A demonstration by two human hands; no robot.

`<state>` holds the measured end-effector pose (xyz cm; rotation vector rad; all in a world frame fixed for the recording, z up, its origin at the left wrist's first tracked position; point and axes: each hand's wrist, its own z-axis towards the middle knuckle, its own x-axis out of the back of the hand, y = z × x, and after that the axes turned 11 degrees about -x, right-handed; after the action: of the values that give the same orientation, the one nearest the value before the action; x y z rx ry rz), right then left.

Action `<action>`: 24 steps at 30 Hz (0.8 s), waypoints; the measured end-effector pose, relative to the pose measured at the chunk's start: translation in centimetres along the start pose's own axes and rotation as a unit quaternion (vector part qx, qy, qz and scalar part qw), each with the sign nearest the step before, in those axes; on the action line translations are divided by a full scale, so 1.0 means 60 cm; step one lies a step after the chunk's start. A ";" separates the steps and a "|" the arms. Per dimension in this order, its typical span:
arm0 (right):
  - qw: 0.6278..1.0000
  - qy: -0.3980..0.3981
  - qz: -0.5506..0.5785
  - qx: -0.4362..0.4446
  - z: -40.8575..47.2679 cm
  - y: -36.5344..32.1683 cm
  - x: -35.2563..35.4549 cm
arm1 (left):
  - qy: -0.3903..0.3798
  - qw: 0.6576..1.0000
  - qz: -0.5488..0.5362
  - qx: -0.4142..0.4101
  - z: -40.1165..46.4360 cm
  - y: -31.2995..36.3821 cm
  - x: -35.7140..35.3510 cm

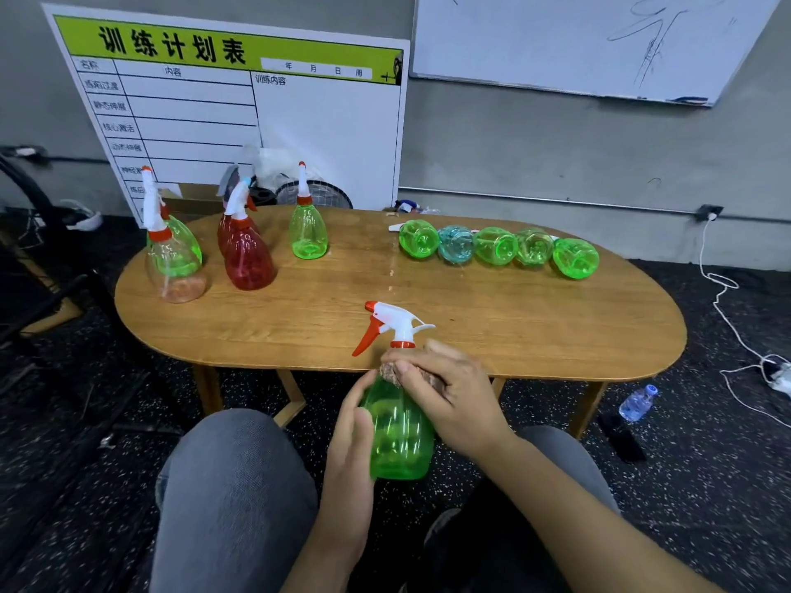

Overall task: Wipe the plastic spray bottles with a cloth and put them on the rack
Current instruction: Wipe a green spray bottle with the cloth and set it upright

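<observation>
Item: green spray bottle (398, 434), clear plastic, white spray head with a red trigger and red collar. It is held upright just in front of the near edge of the table (471, 318), above the seated person's knees.

Left hand (349, 447): laid against the bottle's left side, fingers fairly straight and together, thumb hidden; the body is steadied by it rather than clamped.

Right hand (445, 395): curled over the bottle's shoulder, with a small brownish cloth (391, 372) pinched beneath the fingertips against the plastic below the collar.

Step in hand, as judged: the shoulder is being wiped. For a good result the bottle would be turned with the left hand while the cloth is drawn down and round, so that no strip is missed; the trigger is best left unpressed.

On the table, far left of the held bottle: standing bottles, namely a green and clear pair (173, 254), a red pair (248, 254) and a single green bottle (308, 229). Far right: a row of lying bottles (498, 250), four green and one blue, bases towards the camera, touching side by side. Which group is already wiped cannot be told. No rack can be made out.

Behind the table: a printed chart board (239, 109) leaned on the wall.
</observation>
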<state>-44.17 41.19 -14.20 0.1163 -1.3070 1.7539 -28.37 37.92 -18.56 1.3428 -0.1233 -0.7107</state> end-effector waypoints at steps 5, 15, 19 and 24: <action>0.993 0.057 0.102 -0.035 -0.003 -0.004 0.013 | -0.016 1.000 -0.013 -0.001 -0.005 0.004 -0.009; 0.998 0.038 0.038 -0.031 -0.007 -0.008 0.009 | -0.021 0.999 -0.039 0.010 -0.002 0.000 -0.008; 0.999 0.025 -0.036 0.024 -0.035 -0.019 -0.002 | 0.014 1.000 -0.002 0.006 -0.001 -0.010 -0.002; 0.969 -0.030 -0.121 0.212 -0.099 -0.014 -0.002 | 0.024 0.999 -0.023 -0.002 -0.002 -0.002 0.001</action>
<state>-40.99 45.90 -16.24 0.5500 -0.8967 1.8003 -28.33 38.00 -18.69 1.3616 -0.0524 -0.7168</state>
